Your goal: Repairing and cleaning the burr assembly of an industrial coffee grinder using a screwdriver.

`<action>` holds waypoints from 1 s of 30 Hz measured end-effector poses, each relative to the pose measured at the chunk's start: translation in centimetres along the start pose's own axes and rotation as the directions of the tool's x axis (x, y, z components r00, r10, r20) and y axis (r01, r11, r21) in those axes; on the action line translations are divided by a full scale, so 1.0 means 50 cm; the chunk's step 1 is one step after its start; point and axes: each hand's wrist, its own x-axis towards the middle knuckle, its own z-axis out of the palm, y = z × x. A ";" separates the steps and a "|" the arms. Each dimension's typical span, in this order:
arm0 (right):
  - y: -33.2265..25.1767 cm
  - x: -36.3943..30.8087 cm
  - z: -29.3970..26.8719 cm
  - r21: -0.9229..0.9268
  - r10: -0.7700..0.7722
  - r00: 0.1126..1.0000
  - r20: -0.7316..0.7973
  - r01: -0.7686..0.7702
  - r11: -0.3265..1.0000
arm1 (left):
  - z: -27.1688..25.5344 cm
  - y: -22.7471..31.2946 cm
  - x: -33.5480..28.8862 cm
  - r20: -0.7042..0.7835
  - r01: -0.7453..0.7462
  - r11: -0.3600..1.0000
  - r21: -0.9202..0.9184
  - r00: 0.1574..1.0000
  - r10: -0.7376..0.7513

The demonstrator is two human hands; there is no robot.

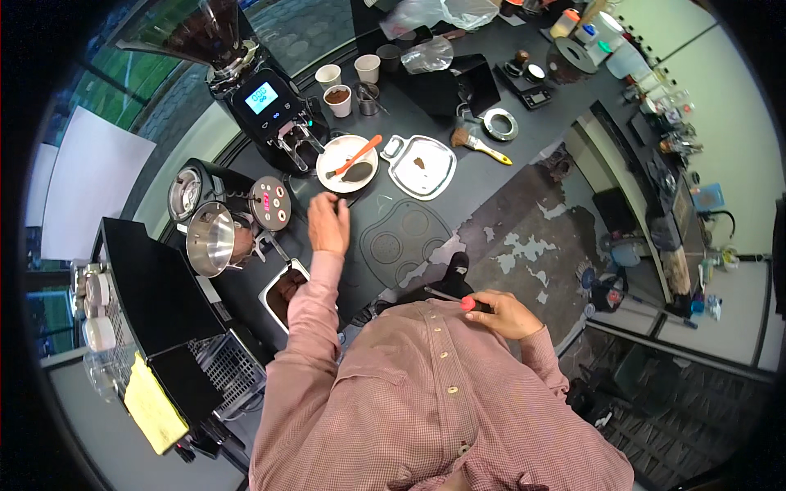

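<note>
Two hands: the left hand (328,222) rests loosely curled on the desk (483,184) just below a plate (347,164); the right hand (509,313) grips a red-tipped tool (458,300).

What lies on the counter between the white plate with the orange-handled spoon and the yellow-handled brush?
In the head view, a metal tray holding a small brown heap lies between the white plate and the brush.

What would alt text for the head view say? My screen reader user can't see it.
Seen from above, a person in a pink checked shirt reaches their left hand over a dark counter toward a white plate holding an orange-handled spoon. Their right hand holds a red-tipped tool near the chest. A coffee grinder and paper cups stand behind.
</note>
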 end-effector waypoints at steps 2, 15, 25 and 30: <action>0.016 0.030 -0.048 -0.042 0.025 0.994 0.111 -0.021 0.999 | 0.031 0.055 -0.028 0.026 -0.103 0.977 -0.188 0.994 0.110; 0.164 0.153 -0.441 -0.133 -0.183 0.946 0.266 0.224 0.965 | 0.235 0.265 -0.003 0.461 -0.205 0.946 0.250 0.885 0.070; 0.216 0.072 -0.478 -0.094 -0.190 0.979 0.078 0.197 0.976 | 0.229 0.258 -0.024 0.046 -0.099 0.994 -0.047 0.994 0.101; 0.280 -0.043 -0.382 -0.060 -0.120 0.991 -0.052 0.117 0.991 | 0.214 0.332 -0.129 0.296 0.315 0.714 -0.626 0.942 -0.156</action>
